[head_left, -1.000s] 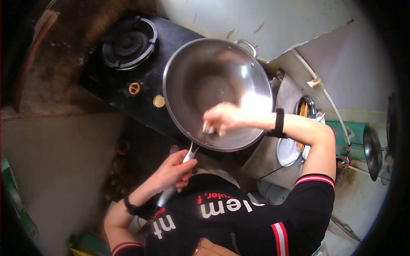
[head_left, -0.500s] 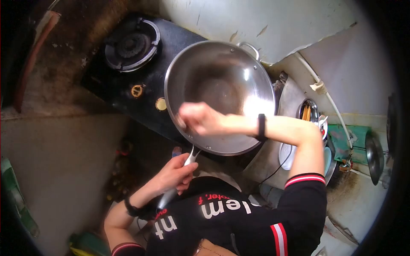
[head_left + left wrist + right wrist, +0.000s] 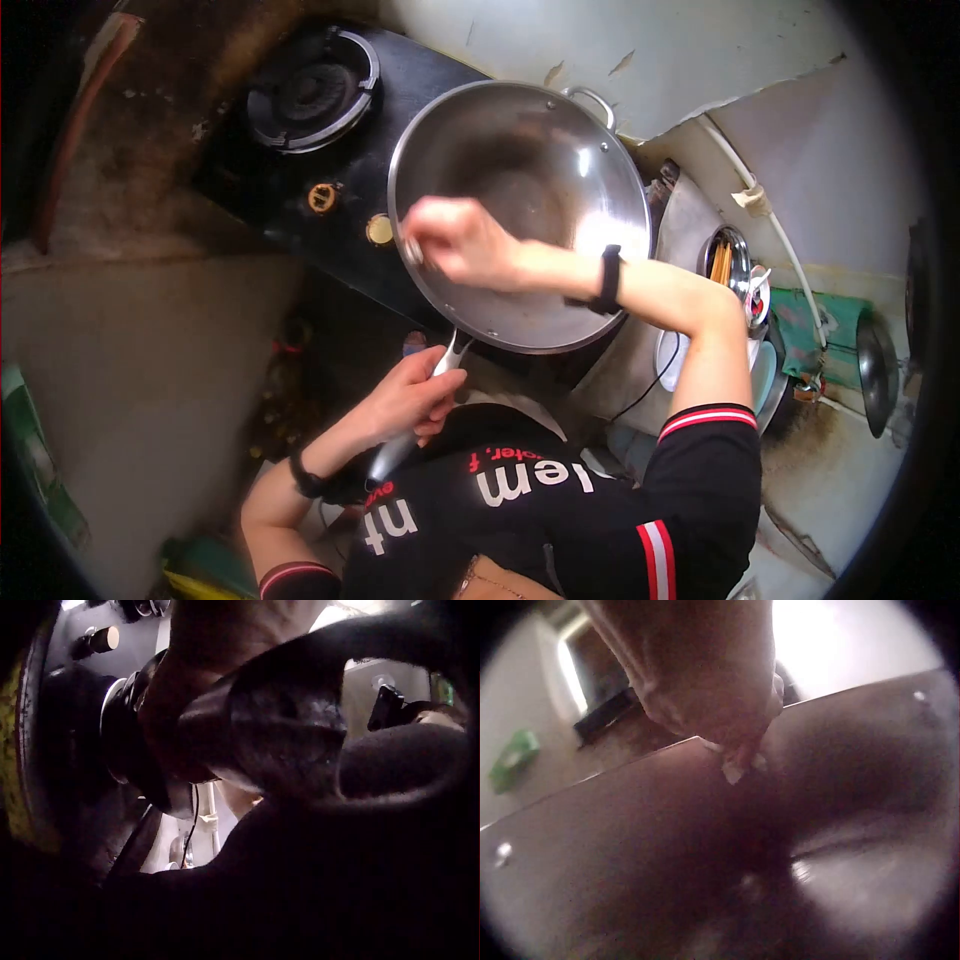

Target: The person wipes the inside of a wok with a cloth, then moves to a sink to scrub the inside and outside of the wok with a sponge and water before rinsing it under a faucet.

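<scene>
A large steel wok [image 3: 520, 200] sits over the right side of the stove. My left hand [image 3: 410, 395] grips its long silver handle [image 3: 395, 455] near the front of the shirt. My right hand [image 3: 460, 240] is at the wok's left inner wall, blurred in the head view. Between its curled fingers a small crumpled white tissue-like piece [image 3: 735, 772] sticks out, right at the steel just inside the rim. Most of that piece is hidden by the fingers. In the left wrist view the handle [image 3: 277, 720] fills the dark middle, with the hand [image 3: 217, 637] around it.
The bare burner [image 3: 313, 92] is at the stove's far left, with knobs [image 3: 322, 198] along the stove front. On the right, a steel container of chopsticks [image 3: 728, 260] stands near dishes on a counter. A small loop handle [image 3: 595, 103] projects at the wok's far side.
My right hand has swept left across the wok, then up along its left wall, holding the white piece. The left hand keeps its grip on the handle.
</scene>
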`<state>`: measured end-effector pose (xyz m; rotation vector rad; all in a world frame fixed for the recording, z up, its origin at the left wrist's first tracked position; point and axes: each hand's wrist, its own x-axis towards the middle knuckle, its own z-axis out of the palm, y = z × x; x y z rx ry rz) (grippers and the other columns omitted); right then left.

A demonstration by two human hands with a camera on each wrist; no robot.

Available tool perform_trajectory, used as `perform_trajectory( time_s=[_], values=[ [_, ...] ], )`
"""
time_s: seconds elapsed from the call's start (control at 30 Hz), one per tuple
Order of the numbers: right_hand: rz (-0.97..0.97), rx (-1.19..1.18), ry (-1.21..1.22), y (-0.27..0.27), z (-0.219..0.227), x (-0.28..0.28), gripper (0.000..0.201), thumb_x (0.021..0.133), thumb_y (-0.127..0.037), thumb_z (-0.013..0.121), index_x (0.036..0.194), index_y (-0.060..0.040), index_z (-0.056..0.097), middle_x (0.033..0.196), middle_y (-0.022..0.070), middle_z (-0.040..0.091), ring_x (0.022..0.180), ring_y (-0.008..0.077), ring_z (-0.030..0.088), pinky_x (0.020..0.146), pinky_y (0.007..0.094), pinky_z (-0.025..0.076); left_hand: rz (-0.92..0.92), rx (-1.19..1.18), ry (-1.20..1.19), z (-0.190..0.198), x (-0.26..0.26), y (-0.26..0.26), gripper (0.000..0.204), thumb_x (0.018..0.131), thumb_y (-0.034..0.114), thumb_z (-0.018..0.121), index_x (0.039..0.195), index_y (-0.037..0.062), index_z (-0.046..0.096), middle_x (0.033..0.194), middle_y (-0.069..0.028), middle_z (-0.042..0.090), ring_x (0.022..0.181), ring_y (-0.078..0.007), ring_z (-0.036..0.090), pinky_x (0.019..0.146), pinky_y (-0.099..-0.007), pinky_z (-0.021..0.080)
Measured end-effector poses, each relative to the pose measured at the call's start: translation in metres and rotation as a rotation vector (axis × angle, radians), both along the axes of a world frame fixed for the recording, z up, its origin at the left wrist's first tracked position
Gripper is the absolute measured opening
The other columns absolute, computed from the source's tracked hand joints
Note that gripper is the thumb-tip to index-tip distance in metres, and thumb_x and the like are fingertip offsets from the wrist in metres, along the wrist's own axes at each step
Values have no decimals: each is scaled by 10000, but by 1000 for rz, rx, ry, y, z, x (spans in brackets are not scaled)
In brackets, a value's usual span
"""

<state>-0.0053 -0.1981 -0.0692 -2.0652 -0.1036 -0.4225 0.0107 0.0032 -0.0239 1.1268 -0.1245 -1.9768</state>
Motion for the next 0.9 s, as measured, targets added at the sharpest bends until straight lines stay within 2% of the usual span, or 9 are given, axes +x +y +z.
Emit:
perform_trajectory(
  time_s=[0.13, 0.17, 0.23, 0.37, 0.53, 0.6, 0.77, 0.87, 0.9],
  values=[
    [572, -64, 482, -26, 18, -78, 119, 629, 19, 555, 728, -45, 545, 682, 92, 546, 639, 261, 566, 560, 360, 446, 24, 5, 26, 0, 0, 1, 167, 906, 200, 443, 852, 69, 354, 525, -11, 407, 356, -96, 395, 313, -225, 330],
    [698, -126, 836, -44, 21, -81, 132, 616, -8, 585, 726, -78, 563, 662, 81, 551, 623, 259, 570, 542, 361, 441, 22, 11, 29, 1, 2, 0, 166, 906, 202, 444, 858, 68, 359, 524, -11, 407, 356, -96, 396, 313, -223, 330],
    [535, -558, 560, -72, -6, -71, 154, 588, -20, 603, 718, -96, 573, 692, 82, 551, 638, 275, 556, 541, 377, 436, 14, 21, -4, -1, 2, 0, 175, 904, 214, 448, 865, 65, 366, 523, -11, 411, 357, -93, 397, 315, -221, 334],
    [42, -385, 94, -91, -42, 3, 157, 639, -19, 574, 781, -84, 584, 751, 102, 566, 719, 299, 566, 631, 377, 459, -6, 25, -49, 5, 4, -3, 178, 901, 215, 451, 857, 63, 370, 524, -12, 416, 357, -93, 402, 318, -220, 343],
    [311, -97, 237, -38, -33, -52, 85, 647, -57, 652, 719, -85, 618, 734, 73, 589, 735, 255, 572, 640, 353, 462, -23, 40, -55, 7, 4, -2, 181, 899, 216, 454, 845, 62, 375, 525, -10, 419, 360, -94, 410, 321, -219, 348],
    [423, 16, 549, -48, -25, -99, 126, 627, -7, 631, 732, -73, 610, 744, 41, 576, 774, 210, 555, 698, 344, 453, 8, 32, -29, 6, 4, -2, 181, 899, 215, 455, 837, 66, 374, 526, -7, 420, 358, -94, 410, 321, -218, 349],
    [616, -296, 954, -95, -20, -89, 96, 598, -18, 638, 671, -69, 602, 755, 45, 566, 765, 223, 543, 691, 377, 441, 7, 13, -56, 7, 5, -3, 179, 897, 212, 458, 830, 70, 372, 525, -4, 421, 358, -90, 409, 321, -218, 351],
    [302, -223, 179, -76, -41, -24, 162, 625, 43, 542, 738, -37, 626, 763, 107, 579, 768, 283, 563, 668, 373, 458, 14, 21, -47, 5, 4, -1, 184, 895, 232, 472, 870, 72, 386, 516, 5, 407, 358, -79, 402, 316, -206, 343],
    [291, -146, 225, -67, -41, -14, 168, 628, 40, 540, 748, -42, 624, 795, 102, 570, 807, 283, 545, 696, 370, 448, 16, 22, -50, 5, 3, -1, 201, 894, 254, 484, 911, 72, 401, 508, 14, 393, 356, -70, 395, 310, -195, 334]
  ],
)
